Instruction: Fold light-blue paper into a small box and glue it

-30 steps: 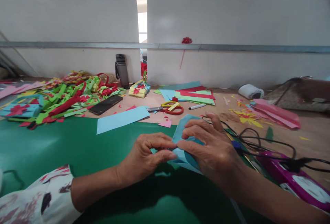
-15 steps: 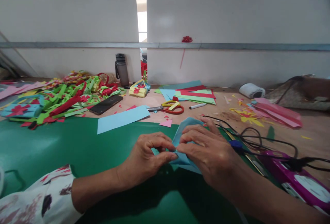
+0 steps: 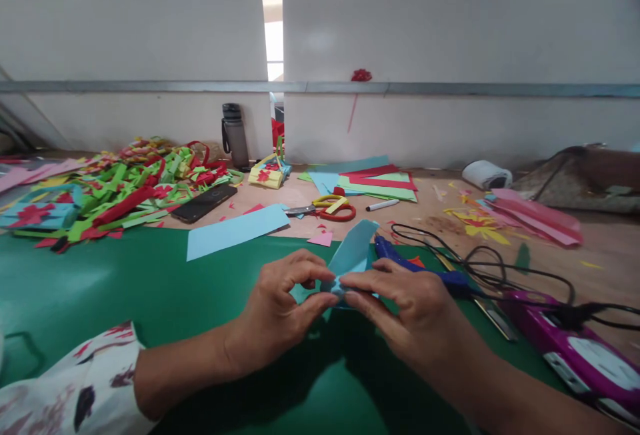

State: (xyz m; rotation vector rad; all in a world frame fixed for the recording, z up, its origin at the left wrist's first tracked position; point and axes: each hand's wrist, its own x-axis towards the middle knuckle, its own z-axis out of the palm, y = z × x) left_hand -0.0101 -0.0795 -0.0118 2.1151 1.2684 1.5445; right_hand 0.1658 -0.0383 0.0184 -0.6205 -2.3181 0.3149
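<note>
A folded piece of light blue paper (image 3: 353, 255) is held between both my hands just above the green mat (image 3: 125, 288). My left hand (image 3: 280, 308) pinches its near end with thumb and fingers closed. My right hand (image 3: 405, 308) pinches the same end from the right, fingers pressed together. The far end of the paper sticks up and away from me. A blue glue gun (image 3: 400, 258) lies just right of the paper, its black cable (image 3: 500, 271) trailing right.
A light blue strip (image 3: 235, 231) lies beyond my hands. Red-and-yellow scissors (image 3: 333, 209), a marker (image 3: 383, 205), a phone (image 3: 205, 203), a grey bottle (image 3: 235, 135), coloured sheets (image 3: 375, 181), a heap of paper strips (image 3: 115, 188), a white roll (image 3: 485, 175) and a purple device (image 3: 580, 355) surround it.
My right hand has drawn back off the blue paper towards me, baring the glue gun behind it. The paper is now narrower and its far end stands up.
</note>
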